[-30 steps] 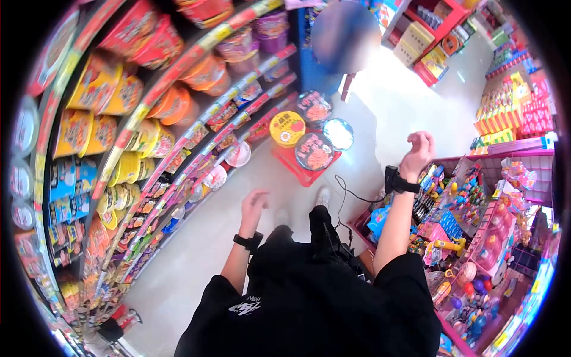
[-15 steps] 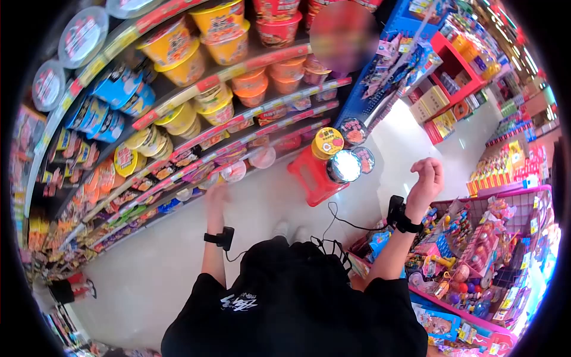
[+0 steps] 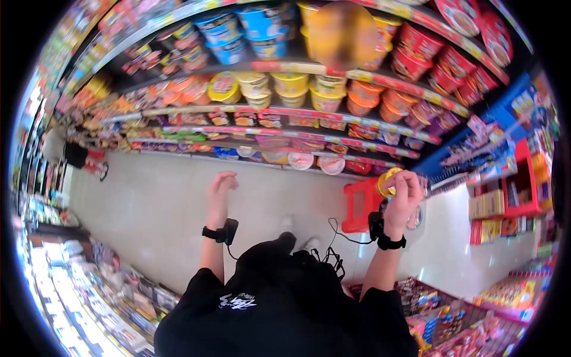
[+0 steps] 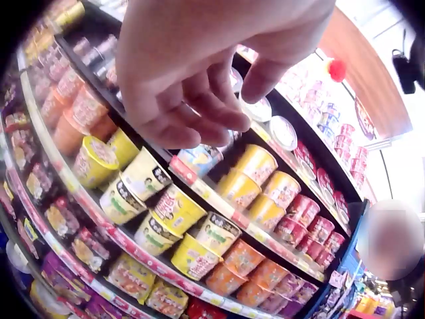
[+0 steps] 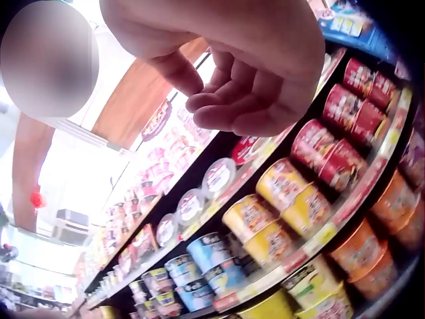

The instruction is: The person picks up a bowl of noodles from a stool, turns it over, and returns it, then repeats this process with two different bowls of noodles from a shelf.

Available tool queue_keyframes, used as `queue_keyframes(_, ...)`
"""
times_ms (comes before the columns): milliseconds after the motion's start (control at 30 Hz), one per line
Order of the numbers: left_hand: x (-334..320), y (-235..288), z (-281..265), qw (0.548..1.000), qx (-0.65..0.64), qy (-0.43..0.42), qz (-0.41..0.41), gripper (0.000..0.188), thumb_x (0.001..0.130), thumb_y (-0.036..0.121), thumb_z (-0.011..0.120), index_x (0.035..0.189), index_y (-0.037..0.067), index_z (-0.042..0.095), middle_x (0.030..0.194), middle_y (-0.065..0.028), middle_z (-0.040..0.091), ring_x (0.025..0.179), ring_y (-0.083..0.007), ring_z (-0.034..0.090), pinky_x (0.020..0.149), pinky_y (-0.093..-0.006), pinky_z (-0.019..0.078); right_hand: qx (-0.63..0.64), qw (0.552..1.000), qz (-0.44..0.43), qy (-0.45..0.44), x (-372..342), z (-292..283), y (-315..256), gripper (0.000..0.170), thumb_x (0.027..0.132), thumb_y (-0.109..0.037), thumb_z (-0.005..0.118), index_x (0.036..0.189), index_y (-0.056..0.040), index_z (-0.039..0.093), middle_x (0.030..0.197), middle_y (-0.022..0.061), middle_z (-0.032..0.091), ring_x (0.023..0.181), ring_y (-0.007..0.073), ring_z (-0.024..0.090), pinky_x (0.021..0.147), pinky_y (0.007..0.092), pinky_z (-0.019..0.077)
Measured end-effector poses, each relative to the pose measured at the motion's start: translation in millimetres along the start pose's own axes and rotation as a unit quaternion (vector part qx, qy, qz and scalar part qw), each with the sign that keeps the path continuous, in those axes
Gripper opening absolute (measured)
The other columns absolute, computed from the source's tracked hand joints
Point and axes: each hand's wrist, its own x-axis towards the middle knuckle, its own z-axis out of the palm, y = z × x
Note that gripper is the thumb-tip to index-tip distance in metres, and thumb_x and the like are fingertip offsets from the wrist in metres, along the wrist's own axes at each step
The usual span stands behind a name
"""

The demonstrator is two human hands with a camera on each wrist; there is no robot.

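My left hand (image 3: 220,196) hangs in the air over the floor, its fingers loosely bent with nothing in them. In the left wrist view the same hand (image 4: 212,66) shows before shelves of yellow noodle tubs (image 4: 255,169). My right hand (image 3: 404,199) is raised near a red stool (image 3: 355,205), empty, and partly covers the tubs on it, among them a yellow-lidded one (image 3: 388,178). From the right wrist the hand (image 5: 232,73) appears with loosely curled fingers, above yellow tubs (image 5: 285,193) and red tubs (image 5: 329,153) on the shelf.
Shelves of instant noodles (image 3: 273,113) curve across the front. A blue rack (image 3: 493,119) and a red stand (image 3: 523,184) stand at the right, toy bins (image 3: 440,321) at the lower right. Another person (image 3: 74,156) is at the far left. A black cable (image 3: 342,238) hangs by my right wrist.
The head view has swung left, so the shelves lie straight ahead and the red stool has shifted right in view. Both hands remain empty; the right one now overlaps the tubs on the stool.
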Motion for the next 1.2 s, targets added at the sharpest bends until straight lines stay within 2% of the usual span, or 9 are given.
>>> queue_keyframes(67,-7,7,-23,0.999,-0.030,0.045,-0.004,0.017,0.093,0.010,0.049,0.098,0.000,0.062,0.079,-0.0026,0.058,0.076,-0.0118,0.054,0.073,-0.0270,0.0433,0.062,0.997,0.032,-0.032,-1,35,1,0.005,0.091,-0.002,0.051,0.087,-0.0005,0.054,0.074,0.0035,0.056,0.067,0.0107,0.053,0.065,0.0226,0.0423)
queue_keyframes(133,-14,15,-49,0.996,-0.040,0.084,0.005,0.018,0.092,0.012,0.049,0.098,0.001,0.063,0.081,-0.0027,0.058,0.079,-0.0115,0.055,0.074,-0.0265,0.0436,0.071,0.994,0.040,-0.077,-3,71,3,0.006,0.092,-0.003,0.051,0.088,-0.0001,0.054,0.074,0.0021,0.056,0.067,0.0088,0.053,0.064,0.0224,0.0424)
queue_keyframes(367,-18,16,-158,0.970,-0.084,0.226,0.024,0.019,0.092,0.013,0.049,0.101,0.002,0.062,0.087,-0.0039,0.060,0.085,-0.0128,0.057,0.076,-0.0273,0.0441,0.116,0.966,0.072,-0.221,-29,204,12,0.004,0.091,-0.004,0.052,0.090,-0.0006,0.054,0.075,0.0049,0.059,0.068,0.0115,0.056,0.066,0.0244,0.0442)
queue_keyframes(433,-14,12,-191,0.964,-0.085,0.252,0.022,0.020,0.092,0.014,0.049,0.100,0.002,0.062,0.087,-0.0038,0.061,0.086,-0.0128,0.057,0.077,-0.0270,0.0442,0.109,0.966,0.067,-0.226,-36,244,12,0.004,0.091,-0.004,0.052,0.091,-0.0006,0.054,0.076,0.0055,0.059,0.069,0.0126,0.057,0.067,0.0255,0.0448)
queue_keyframes(733,15,-6,-320,0.968,-0.054,0.246,0.008,0.019,0.092,0.014,0.048,0.099,0.002,0.062,0.093,-0.0043,0.062,0.091,-0.0146,0.057,0.080,-0.0296,0.0440,0.130,0.971,0.030,-0.200,-51,406,20,0.008,0.090,-0.005,0.052,0.096,-0.0006,0.055,0.089,0.0092,0.063,0.081,0.0180,0.062,0.080,0.0313,0.0490)
queue_keyframes(767,17,-7,-331,0.969,-0.052,0.241,0.004,0.019,0.092,0.014,0.048,0.099,0.002,0.062,0.094,-0.0044,0.062,0.092,-0.0148,0.057,0.081,-0.0296,0.0439,0.128,0.969,0.040,-0.208,-51,418,18,0.009,0.090,-0.004,0.051,0.098,-0.0006,0.054,0.093,0.0100,0.063,0.087,0.0190,0.062,0.084,0.0330,0.0487)
queue_keyframes(867,24,-9,-359,0.968,-0.055,0.244,-0.010,0.019,0.092,0.014,0.048,0.098,0.001,0.061,0.096,-0.0051,0.062,0.093,-0.0155,0.057,0.082,-0.0301,0.0434,0.160,0.965,0.020,-0.205,-51,462,18,0.009,0.091,-0.001,0.051,0.100,0.0002,0.054,0.096,0.0109,0.065,0.089,0.0187,0.063,0.085,0.0313,0.0469)
queue_keyframes(1000,35,-16,-389,0.965,-0.061,0.255,-0.019,0.020,0.091,0.013,0.048,0.099,0.000,0.061,0.099,-0.0064,0.062,0.095,-0.0163,0.057,0.082,-0.0311,0.0435,0.165,0.961,0.026,-0.220,-43,510,33,0.012,0.092,-0.003,0.052,0.103,0.0002,0.053,0.104,0.0115,0.063,0.099,0.0196,0.060,0.093,0.0316,0.0437)
queue_keyframes(1200,74,-33,-424,0.962,-0.035,0.270,-0.022,0.018,0.094,0.011,0.047,0.100,0.001,0.061,0.097,-0.0069,0.063,0.092,-0.0165,0.060,0.079,-0.0297,0.0456,0.168,0.958,0.007,-0.234,-18,574,69,0.020,0.091,0.000,0.050,0.111,0.0015,0.051,0.119,0.0170,0.059,0.115,0.0259,0.055,0.104,0.0367,0.0384)
